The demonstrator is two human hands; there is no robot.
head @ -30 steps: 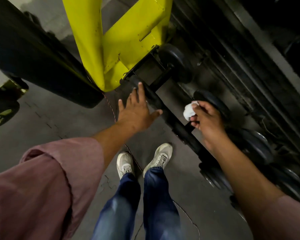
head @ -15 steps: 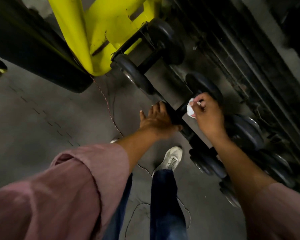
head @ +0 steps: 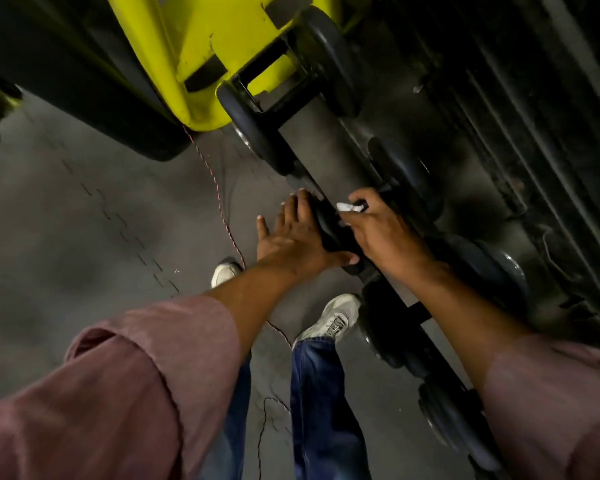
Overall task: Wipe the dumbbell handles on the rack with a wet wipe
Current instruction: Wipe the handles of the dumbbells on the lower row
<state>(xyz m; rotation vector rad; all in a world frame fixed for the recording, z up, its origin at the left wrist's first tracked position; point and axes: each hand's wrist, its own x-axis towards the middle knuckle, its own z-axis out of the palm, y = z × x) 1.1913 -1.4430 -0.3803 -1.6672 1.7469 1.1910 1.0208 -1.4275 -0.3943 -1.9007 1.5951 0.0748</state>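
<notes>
Right hand (head: 381,233) pinches white wet wipe (head: 350,206) in curled fingers, on handle of dumbbell (head: 329,230) on rack (head: 326,147); handle itself hidden under both hands. Left hand (head: 291,237) flat, fingers straight, pressed against that dumbbell's near head. Along rack about five dumbbells countable; lower ones dark, blurred, cut off by right arm.

Dumbbell heads (head: 257,133): black, matt, rubber-like, faint sheen at the rims. Rack shelf (head: 326,150): dark grey, smooth, dull, looks like painted metal. Frame (head: 174,39): glossy yellow paint, scuffed and chipped. Wet wipe (head: 347,206): white, crumpled, soft cloth or paper. Floor (head: 84,220): grey, matt, smooth, seamed like rubber tiles. Sleeves (head: 118,393): dusty-pink woven cloth. Jeans (head: 321,393): blue denim. Shoes (head: 333,322): white, textile-like.
</notes>
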